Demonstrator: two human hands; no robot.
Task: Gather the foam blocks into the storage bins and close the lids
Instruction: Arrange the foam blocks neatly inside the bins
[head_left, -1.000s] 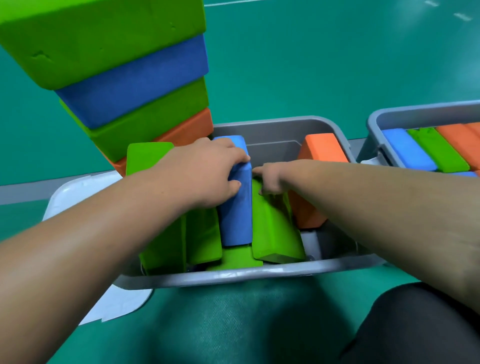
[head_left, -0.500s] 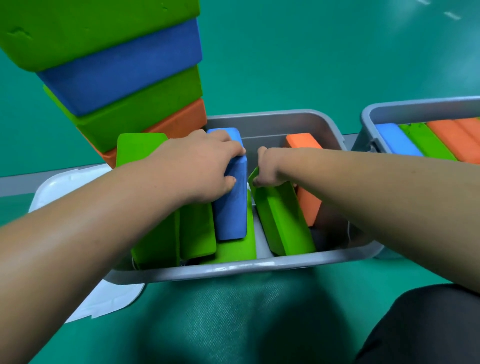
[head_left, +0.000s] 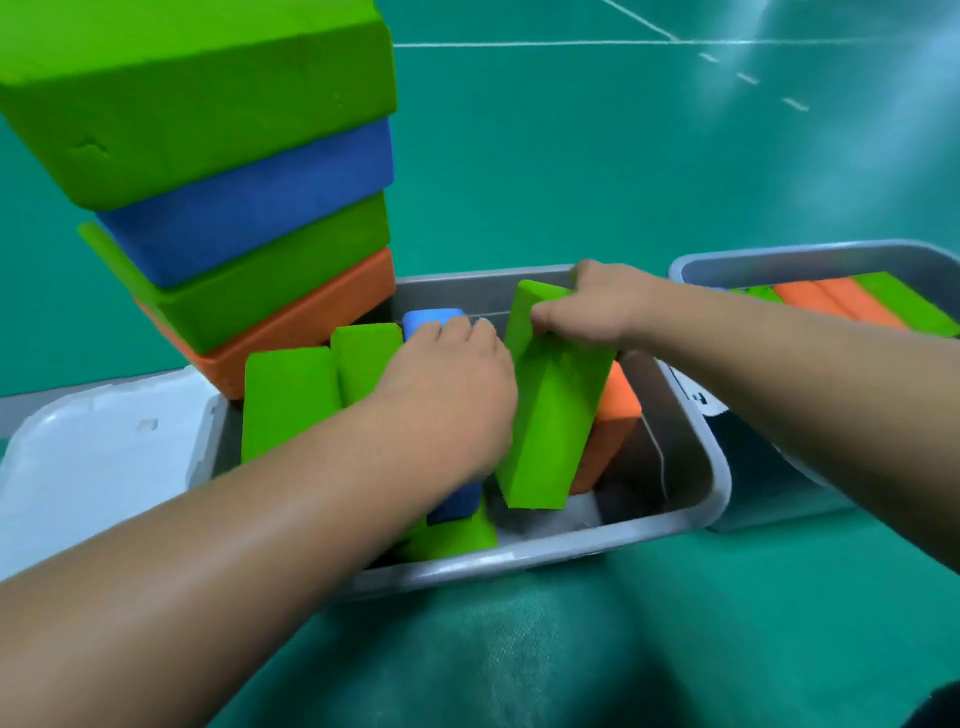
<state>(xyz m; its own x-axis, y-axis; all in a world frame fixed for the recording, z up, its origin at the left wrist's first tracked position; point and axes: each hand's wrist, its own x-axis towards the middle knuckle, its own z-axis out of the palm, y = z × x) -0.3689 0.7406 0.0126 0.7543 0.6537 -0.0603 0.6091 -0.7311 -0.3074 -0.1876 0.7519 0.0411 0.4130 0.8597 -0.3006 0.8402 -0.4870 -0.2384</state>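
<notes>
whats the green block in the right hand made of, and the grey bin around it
Green block, gripped by the right hand: looks like dense foam, matte, fine-grained, with small nicks in its face. Grey bin: probably moulded plastic, smooth with a slight sheen, thin walls and a rounded rim. The blue block the left hand grips looks alike.

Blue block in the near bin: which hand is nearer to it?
Left. The left hand grips the blue block itself; the right hand is to its right, gripping the tilted green block.

Bright even light, floor glare top right, wide-angle edge distortion
</notes>
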